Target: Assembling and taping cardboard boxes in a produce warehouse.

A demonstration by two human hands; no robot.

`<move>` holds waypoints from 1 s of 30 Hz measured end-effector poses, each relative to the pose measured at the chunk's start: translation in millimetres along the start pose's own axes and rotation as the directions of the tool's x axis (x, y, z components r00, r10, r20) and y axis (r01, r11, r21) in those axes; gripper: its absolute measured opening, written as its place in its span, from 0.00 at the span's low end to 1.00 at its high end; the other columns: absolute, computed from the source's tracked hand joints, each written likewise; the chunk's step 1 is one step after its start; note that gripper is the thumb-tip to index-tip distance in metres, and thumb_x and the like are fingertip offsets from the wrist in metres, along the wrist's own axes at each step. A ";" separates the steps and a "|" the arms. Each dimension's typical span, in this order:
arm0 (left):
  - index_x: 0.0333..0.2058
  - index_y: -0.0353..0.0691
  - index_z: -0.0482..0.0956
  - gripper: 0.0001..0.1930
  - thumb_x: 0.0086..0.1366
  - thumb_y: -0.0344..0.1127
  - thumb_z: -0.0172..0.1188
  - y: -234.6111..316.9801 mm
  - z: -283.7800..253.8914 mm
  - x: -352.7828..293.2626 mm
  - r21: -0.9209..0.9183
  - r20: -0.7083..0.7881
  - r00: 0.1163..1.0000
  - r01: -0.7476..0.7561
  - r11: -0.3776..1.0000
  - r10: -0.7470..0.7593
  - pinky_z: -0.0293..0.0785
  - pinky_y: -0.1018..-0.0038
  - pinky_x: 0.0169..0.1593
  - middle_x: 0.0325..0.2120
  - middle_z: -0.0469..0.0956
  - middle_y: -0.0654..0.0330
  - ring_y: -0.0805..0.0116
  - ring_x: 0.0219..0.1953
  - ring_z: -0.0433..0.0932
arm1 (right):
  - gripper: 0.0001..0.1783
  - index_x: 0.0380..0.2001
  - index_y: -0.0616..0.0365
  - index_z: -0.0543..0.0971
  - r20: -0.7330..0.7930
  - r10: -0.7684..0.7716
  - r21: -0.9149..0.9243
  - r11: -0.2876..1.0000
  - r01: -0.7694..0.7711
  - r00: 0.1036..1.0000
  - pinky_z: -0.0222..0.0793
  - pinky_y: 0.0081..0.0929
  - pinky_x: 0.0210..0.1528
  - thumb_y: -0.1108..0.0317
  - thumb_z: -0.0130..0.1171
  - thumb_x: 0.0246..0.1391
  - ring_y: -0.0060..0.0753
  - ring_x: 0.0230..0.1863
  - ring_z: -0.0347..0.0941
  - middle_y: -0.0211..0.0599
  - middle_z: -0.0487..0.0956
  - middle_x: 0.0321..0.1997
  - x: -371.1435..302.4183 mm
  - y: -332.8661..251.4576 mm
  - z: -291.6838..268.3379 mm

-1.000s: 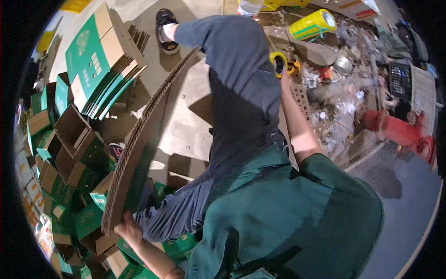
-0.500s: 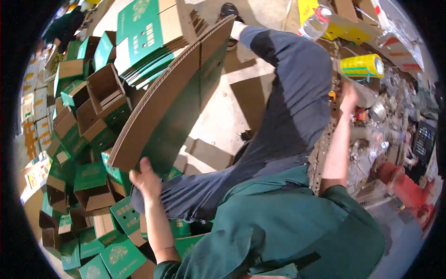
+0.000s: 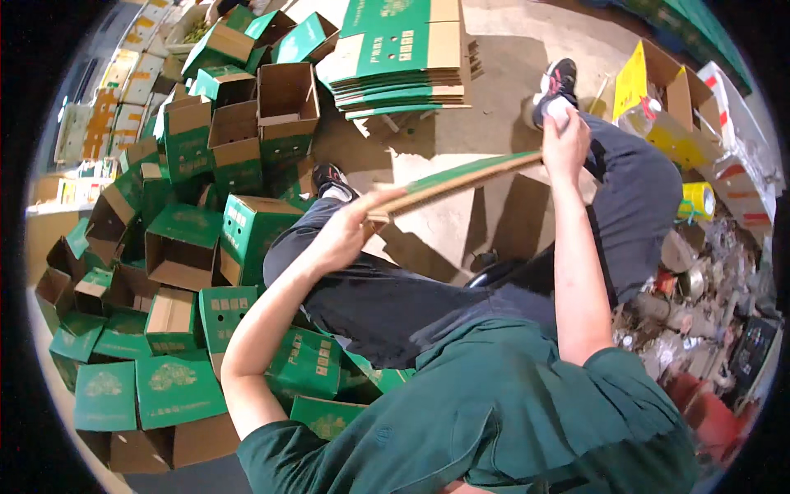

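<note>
Between my hands, above my spread knees, is a flattened green and brown cardboard box [image 3: 469,174], seen nearly edge-on. My left hand [image 3: 350,235] is closed on its near left end. At the far right end, my right hand [image 3: 566,146] grips it with the fingers bent round the edge. Beyond it, on the floor, lies a stack of flat green cardboard boxes [image 3: 403,49].
Opened green boxes [image 3: 185,239] are heaped along my left side. To the right stand a yellow carton [image 3: 650,90], a yellow tape roll [image 3: 698,201] and a pile of clutter [image 3: 683,305]. A red object [image 3: 708,412] lies at the lower right.
The flat box has swung from upright on the left to nearly level in front of me. My right hand has left the clutter side and taken hold of its right end. My view has turned left.
</note>
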State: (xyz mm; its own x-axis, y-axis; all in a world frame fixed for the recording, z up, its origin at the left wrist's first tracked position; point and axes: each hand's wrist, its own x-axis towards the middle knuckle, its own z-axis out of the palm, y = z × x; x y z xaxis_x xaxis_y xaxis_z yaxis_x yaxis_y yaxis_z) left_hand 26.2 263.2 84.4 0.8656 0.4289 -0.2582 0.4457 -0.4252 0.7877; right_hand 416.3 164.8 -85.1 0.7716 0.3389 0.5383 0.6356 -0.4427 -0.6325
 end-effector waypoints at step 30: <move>0.78 0.52 0.43 0.69 0.45 0.87 0.58 -10.3 66.0 -6.4 0.607 0.466 0.776 0.068 0.792 -0.424 0.83 0.48 0.37 0.75 0.48 0.38 0.35 0.34 0.84 | 0.44 0.72 0.47 0.65 0.945 0.286 0.292 -0.522 -0.802 0.158 0.63 0.54 0.71 0.31 0.47 0.60 0.45 0.72 0.64 0.35 0.67 0.73 -82.8 -200.6 282.0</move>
State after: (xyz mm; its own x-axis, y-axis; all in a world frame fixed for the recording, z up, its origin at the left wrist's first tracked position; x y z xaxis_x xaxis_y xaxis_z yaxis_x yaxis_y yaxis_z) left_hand 31.1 212.1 41.1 0.5892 0.1416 -0.7955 0.5506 -0.7909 0.2670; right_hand 231.7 459.7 -159.9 0.3267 0.7113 -0.6224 -0.9431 0.2019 -0.2643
